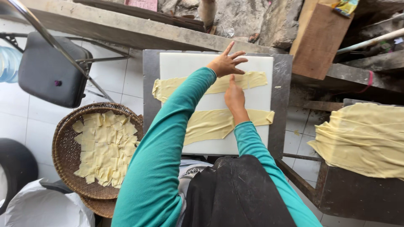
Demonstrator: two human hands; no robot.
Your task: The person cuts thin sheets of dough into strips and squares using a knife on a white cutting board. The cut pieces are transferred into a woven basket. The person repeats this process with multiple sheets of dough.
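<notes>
Clearly, our left hand (226,64) lies flat with fingers spread on the far dough strip (210,86) on the white board (176,63), gripping nothing. Our right hand (234,97) looks loosely curled beside it; whether it holds anything, we cannot tell. We judge that pressing hard could tear the thin strip.

I see a crinkled yellow-and-green snack packet (345,7) at one o'clock atop a wooden block (320,40), and a pink printed sheet (143,4) at eleven o'clock.
</notes>
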